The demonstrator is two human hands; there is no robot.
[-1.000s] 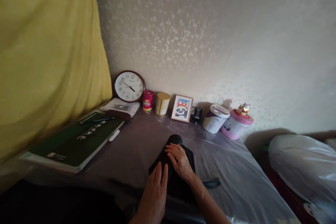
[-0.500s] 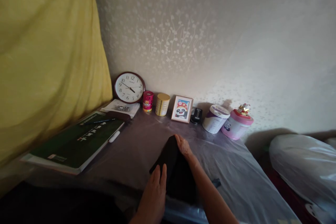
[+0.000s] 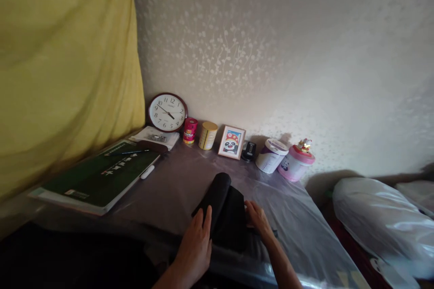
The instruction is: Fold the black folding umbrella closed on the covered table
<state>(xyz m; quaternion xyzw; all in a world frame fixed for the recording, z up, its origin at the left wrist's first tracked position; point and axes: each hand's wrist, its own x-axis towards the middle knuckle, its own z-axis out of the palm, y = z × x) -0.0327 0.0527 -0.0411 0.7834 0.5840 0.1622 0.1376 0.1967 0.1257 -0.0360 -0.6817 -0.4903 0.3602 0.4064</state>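
Observation:
A black cloth [image 3: 231, 221] lies on the table in front of me, its left side folded over into a thick rounded roll. My left hand [image 3: 198, 239] grips the roll near its lower left end, fingers stretched over the fabric and thumb hidden. At the cloth's right edge, my right hand [image 3: 257, 217] is closed with curled fingers against the edge. Its fingertips are partly out of sight. Just beyond the right wrist, a small dark bit [image 3: 275, 233] shows on the table; I cannot make out what it is.
Along the wall stand a clock [image 3: 168, 113], a red can [image 3: 190, 130], a yellow-lidded can [image 3: 208, 136], a framed panda picture [image 3: 232, 142], a small black device [image 3: 249, 151] and two tubs [image 3: 271, 156]. A green book [image 3: 98, 176] lies left; plastic-wrapped bundles [image 3: 379, 216] sit right.
My right hand has come down from the top of the black cloth to its right edge. The cloth's top now stands free as a rounded fold. My left hand has stayed on the roll.

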